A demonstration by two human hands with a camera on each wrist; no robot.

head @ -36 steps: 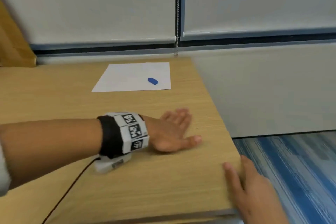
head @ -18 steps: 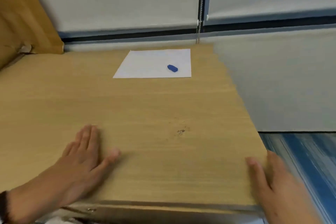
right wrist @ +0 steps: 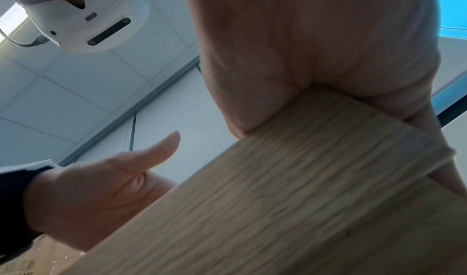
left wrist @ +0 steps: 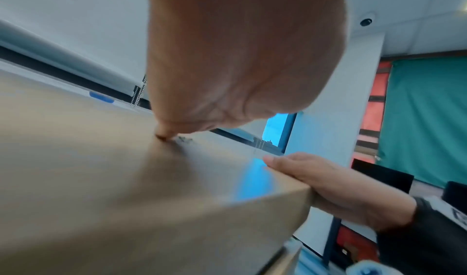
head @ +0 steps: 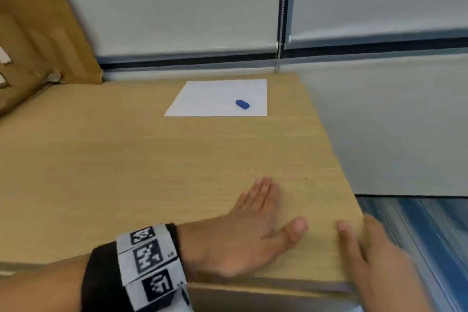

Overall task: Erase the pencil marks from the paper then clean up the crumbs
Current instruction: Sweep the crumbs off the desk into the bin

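A white paper (head: 215, 99) lies at the far side of the wooden table (head: 126, 172), with a blue eraser (head: 242, 104) resting on it. My left hand (head: 255, 225) lies flat on the tabletop near the front right corner, fingers straight, its little-finger edge down. In the left wrist view a small clump of dark crumbs (left wrist: 185, 139) sits just beyond its fingers. My right hand (head: 367, 256) is held against the table's right edge, thumb on top and palm beside and below the edge (left wrist: 328, 183). Neither hand holds anything.
A brown cardboard box (head: 38, 33) stands at the back left. Window blinds with a bead chain (head: 278, 58) run behind the table. A grey panel and blue carpet (head: 430, 235) lie beyond the table's right edge.
My left hand has slid across the tabletop from the near left to the front right corner, close to my right hand. The right hand has stayed at the table's edge.
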